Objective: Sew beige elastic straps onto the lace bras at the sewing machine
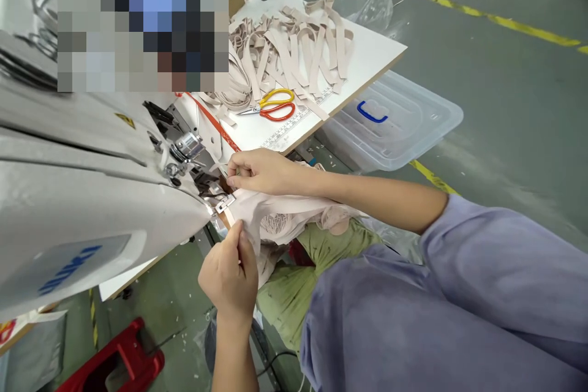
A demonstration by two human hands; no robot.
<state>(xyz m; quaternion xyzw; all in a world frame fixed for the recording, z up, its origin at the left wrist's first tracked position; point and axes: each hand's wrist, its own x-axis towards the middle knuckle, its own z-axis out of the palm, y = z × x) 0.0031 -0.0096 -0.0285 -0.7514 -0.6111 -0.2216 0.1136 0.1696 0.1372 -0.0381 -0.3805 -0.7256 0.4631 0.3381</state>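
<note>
Pale pink fabric (275, 214) lies at the needle area of a grey sewing machine (92, 196), draped from the presser foot (223, 201) toward the person's lap on the near right. Right hand (260, 171) rests on top of the fabric just right of the foot, fingers curled and pinching the edge against the machine bed. Left hand (229, 275) sits nearer, below the foot, thumb and fingers closed on the fabric's lower edge, holding it taut. A lace section of the same garment hangs between the two hands. Green cloth (298, 282) lies beneath the fabric, over the lap. On the white table (367, 55), far and to the right of the machine, a heap of beige straps (294, 49) is spread out, with yellow and red scissors (273, 104) lying just near of the heap, blades pointing left. A clear plastic bin lid (395, 122) with a blue handle rests on the floor right of the table. A red object (119, 361) stands on the floor at near left.
</note>
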